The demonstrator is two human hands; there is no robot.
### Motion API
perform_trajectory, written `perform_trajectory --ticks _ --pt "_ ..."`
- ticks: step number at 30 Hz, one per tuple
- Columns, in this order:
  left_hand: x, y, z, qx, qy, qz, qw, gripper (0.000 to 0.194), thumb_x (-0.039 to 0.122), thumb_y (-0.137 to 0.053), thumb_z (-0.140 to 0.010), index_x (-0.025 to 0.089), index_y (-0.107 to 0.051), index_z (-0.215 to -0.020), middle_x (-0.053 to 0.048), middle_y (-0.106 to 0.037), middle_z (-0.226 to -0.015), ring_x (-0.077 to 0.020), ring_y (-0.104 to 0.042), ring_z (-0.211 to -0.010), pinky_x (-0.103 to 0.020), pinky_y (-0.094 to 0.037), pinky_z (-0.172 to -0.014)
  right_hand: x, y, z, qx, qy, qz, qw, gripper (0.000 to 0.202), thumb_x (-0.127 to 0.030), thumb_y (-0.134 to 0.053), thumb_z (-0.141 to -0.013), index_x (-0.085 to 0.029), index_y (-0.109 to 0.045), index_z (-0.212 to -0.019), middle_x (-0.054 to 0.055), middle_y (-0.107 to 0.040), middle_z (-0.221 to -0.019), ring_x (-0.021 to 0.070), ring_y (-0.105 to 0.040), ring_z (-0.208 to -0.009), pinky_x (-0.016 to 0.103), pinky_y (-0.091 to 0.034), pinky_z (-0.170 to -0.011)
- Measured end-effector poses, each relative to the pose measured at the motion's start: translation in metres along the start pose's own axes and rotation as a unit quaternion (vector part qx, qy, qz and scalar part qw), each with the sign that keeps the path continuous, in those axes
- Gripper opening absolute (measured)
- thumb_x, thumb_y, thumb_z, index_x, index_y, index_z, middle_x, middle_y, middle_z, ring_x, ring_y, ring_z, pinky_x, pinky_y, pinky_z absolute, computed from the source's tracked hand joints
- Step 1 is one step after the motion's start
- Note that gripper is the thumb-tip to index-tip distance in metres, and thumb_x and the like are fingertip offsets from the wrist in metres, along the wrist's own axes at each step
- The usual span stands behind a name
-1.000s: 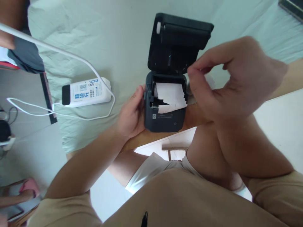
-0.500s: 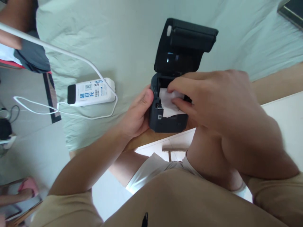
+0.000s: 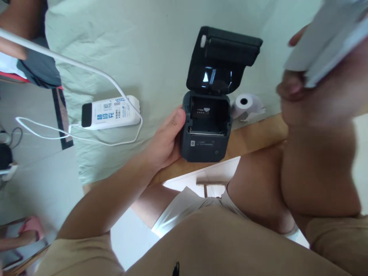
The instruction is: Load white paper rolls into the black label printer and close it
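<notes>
A pale green wrinkled cloth (image 3: 149, 57) covers a wooden table (image 3: 253, 134). Nearest, the left hand (image 3: 163, 143) clasps one small black plastic printer (image 3: 205, 132), lid open. The blurred right hand (image 3: 316, 76), raised, grips white paper (image 3: 324, 42). Beyond lie one white paper roll (image 3: 244, 104) and one white power bank (image 3: 109, 112).

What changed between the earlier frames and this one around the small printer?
The right hand lifted up and to the right, away from the printer, carrying white paper, blurred. The paper compartment now shows no paper. A paper roll is now in view beside the printer. The left hand stays on the printer's side, lid open, power strip unmoved.
</notes>
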State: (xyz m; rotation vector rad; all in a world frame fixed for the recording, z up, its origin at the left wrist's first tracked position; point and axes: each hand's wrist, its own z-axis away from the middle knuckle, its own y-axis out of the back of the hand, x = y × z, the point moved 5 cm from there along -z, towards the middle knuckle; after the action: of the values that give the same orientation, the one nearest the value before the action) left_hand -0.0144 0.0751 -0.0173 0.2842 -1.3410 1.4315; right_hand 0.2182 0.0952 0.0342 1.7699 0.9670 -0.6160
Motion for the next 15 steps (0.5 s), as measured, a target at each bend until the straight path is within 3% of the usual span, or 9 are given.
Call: perform_trajectory --ticks 1,2,4,7,11,15 --pt "0.000 0.000 0.000 0.003 -0.003 0.000 1.000 0.029 0.046 -0.063 -0.098 0.020 -0.072 -0.106 -0.005 -0.079 -0.108 -0.0264 -0.076 -0.106 -0.038 -0.062 -0.090 0.025 0.005 -0.002 0.085 -0.087 -0.041 0.992 0.065 -0.066 -0.018 -0.102 -0.026 -0.057 -0.136 0.009 -0.065 -0.101 0.0103 -0.055 -0.056 0.031 -0.040 -0.050" --pt "0.001 0.000 0.000 0.006 -0.005 0.002 1.000 0.030 0.047 -0.061 -0.099 0.020 -0.072 -0.107 -0.006 -0.078 -0.109 -0.0274 -0.075 -0.108 -0.039 -0.062 -0.092 0.044 0.005 -0.001 0.131 -0.152 -0.065 0.977 0.056 -0.064 -0.030 -0.100 -0.026 -0.061 -0.127 0.009 -0.065 -0.096 0.0100 -0.049 -0.051 0.030 -0.037 -0.045" --pt "0.001 -0.001 0.000 0.016 0.000 0.004 1.000 0.032 0.046 -0.054 -0.102 0.019 -0.071 -0.108 -0.006 -0.078 -0.111 -0.0296 -0.074 -0.115 -0.042 -0.061 -0.095 0.054 0.004 0.001 0.166 -0.154 -0.067 0.972 0.029 -0.051 -0.048 -0.097 -0.031 -0.063 -0.111 0.005 -0.066 -0.096 0.0106 -0.046 -0.050 0.031 -0.038 -0.042" --pt "0.000 0.000 0.001 0.056 0.014 -0.009 0.998 0.033 0.044 -0.049 -0.104 0.020 -0.072 -0.106 -0.006 -0.078 -0.108 -0.0321 -0.068 -0.126 -0.045 -0.058 -0.102 0.035 0.005 0.009 0.158 -0.082 -0.024 0.984 0.010 -0.039 -0.061 -0.092 -0.034 -0.061 -0.102 0.000 -0.066 -0.093 0.0122 -0.054 -0.055 0.032 -0.049 -0.047" --pt "0.001 0.000 0.003 0.082 0.024 -0.031 0.996 0.038 0.053 -0.055 -0.100 0.021 -0.074 -0.103 -0.008 -0.078 -0.104 -0.0344 -0.067 -0.127 -0.045 -0.059 -0.102 0.024 0.012 0.017 0.125 -0.044 0.106 0.985 0.022 -0.033 -0.073 -0.082 -0.030 -0.065 -0.102 0.001 -0.071 -0.097 0.0180 -0.067 -0.073 0.036 -0.057 -0.061" --pt "0.001 0.000 0.002 0.062 0.030 -0.026 0.997 0.044 0.057 -0.054 -0.100 0.019 -0.074 -0.109 -0.010 -0.078 -0.107 -0.0340 -0.072 -0.118 -0.044 -0.062 -0.096 0.037 0.017 0.019 0.088 -0.079 0.237 0.964 0.049 -0.022 -0.077 -0.077 -0.032 -0.064 -0.122 0.002 -0.075 -0.106 0.0286 -0.073 -0.098 0.050 -0.059 -0.089"
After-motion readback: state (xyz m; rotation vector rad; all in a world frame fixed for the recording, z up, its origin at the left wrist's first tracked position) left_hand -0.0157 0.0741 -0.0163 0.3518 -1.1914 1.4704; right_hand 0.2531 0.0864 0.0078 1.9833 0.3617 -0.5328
